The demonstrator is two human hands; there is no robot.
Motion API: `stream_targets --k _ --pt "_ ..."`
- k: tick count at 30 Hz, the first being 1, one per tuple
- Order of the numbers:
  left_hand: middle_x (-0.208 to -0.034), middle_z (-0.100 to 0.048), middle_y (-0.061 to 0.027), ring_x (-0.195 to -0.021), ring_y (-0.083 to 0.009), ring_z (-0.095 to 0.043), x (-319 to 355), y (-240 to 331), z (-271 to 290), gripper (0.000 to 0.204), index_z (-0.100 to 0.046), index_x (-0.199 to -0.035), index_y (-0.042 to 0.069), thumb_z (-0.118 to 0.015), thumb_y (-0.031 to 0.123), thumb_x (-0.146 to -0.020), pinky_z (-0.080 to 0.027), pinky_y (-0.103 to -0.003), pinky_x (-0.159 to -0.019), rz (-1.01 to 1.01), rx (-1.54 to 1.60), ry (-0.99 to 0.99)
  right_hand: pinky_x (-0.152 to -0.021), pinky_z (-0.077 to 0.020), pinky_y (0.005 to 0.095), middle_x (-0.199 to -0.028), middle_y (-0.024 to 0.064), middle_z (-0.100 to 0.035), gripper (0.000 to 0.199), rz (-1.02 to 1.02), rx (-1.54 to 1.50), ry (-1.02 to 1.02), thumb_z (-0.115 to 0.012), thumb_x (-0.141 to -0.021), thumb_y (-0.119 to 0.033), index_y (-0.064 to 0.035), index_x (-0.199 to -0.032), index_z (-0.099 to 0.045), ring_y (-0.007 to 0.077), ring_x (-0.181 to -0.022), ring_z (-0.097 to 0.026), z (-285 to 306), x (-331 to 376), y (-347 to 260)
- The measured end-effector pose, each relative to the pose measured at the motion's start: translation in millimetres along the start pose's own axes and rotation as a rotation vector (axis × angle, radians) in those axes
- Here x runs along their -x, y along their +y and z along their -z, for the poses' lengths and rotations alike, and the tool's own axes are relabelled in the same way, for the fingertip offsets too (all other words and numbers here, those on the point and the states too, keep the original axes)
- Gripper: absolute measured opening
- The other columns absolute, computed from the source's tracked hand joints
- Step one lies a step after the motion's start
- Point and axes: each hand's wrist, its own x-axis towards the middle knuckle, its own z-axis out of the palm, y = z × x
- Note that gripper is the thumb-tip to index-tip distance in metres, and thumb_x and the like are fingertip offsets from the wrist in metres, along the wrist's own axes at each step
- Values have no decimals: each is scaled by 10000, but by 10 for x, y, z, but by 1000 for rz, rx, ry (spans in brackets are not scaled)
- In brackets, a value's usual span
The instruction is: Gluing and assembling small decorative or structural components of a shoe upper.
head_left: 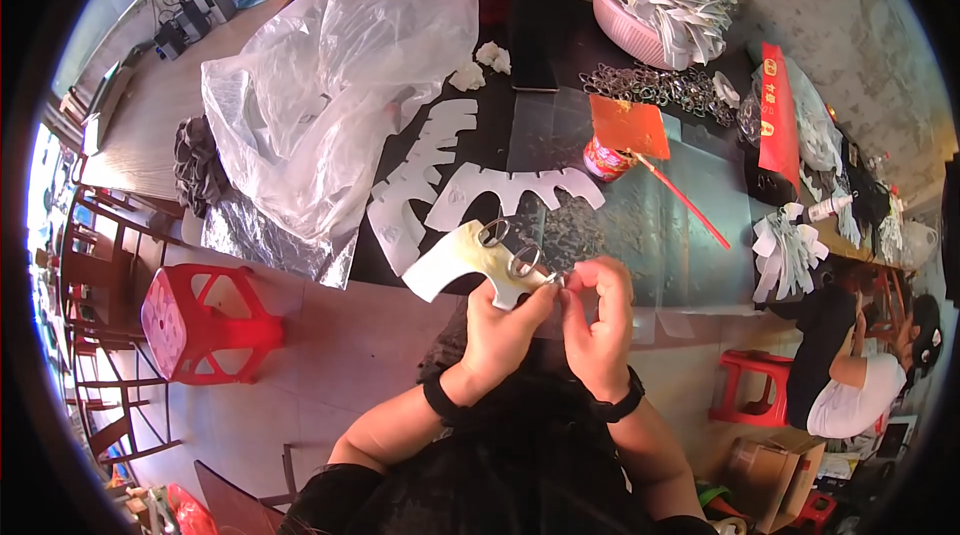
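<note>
My left hand (497, 333) is closed on a white curved cut-out piece (448, 263) with tabs along one edge, the thumb over its right end. Metal rings (524, 260) hang on the piece, one at its top and another nearer my fingers. Thumb and fingers of my right hand (598, 330) pinch together at the piece's right tip, touching the left fingertips. Something small and shiny shows there, too small to name. Two similar white pieces lie flat beyond, a wide curved one (480, 190) and a longer strip (395, 220).
Farther back stand a can (605, 161) with an orange card (630, 125) and a red stick (690, 205) on top, a heap of metal rings (660, 87), and a pink basket (640, 35) of white pieces. Plastic sheeting (330, 85) covers the left. A person (855, 390) sits at right.
</note>
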Motion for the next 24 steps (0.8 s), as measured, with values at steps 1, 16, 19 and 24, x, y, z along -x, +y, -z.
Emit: stream_targets --k 1,16,19,24 --pt "-832 -638 11 -725 -58 -586 -20 36 -2 96 -630 -941 29 -651 11 -849 -459 -210 -624 120 194 5 -902 -345 395 -868 28 -622 381 89 57 28 -661 -716 71 -60 -1056 -553 259 -974 -538 -5 0 10" --pt "-825 -629 -7 -691 -49 -568 11 -32 28 106 -621 -956 -2 -632 -7 -850 -452 -197 -598 -40 -31 -33 -963 -342 388 -889 43 -645 369 -110 -51 -20 -682 -765 10 -39 -1107 -553 249 -1023 -549 75 35 -60" --pt "-811 -616 9 -683 -31 -547 29 -28 14 108 -620 -946 2 -635 -10 -840 -430 -187 -584 -87 -90 -31 -949 -359 381 -883 53 -640 377 -258 -206 -21 -680 -767 18 -45 -1116 -551 235 -933 -583 52 30 -67" --pt "-799 -603 37 -686 -23 -536 16 -22 22 129 -623 -938 8 -651 -18 -816 -429 -196 -588 -291 -382 -27 -894 -380 355 -844 39 -625 398 -282 -145 -40 -678 -736 65 -50 -1095 -551 206 -844 -592 79 20 -70"
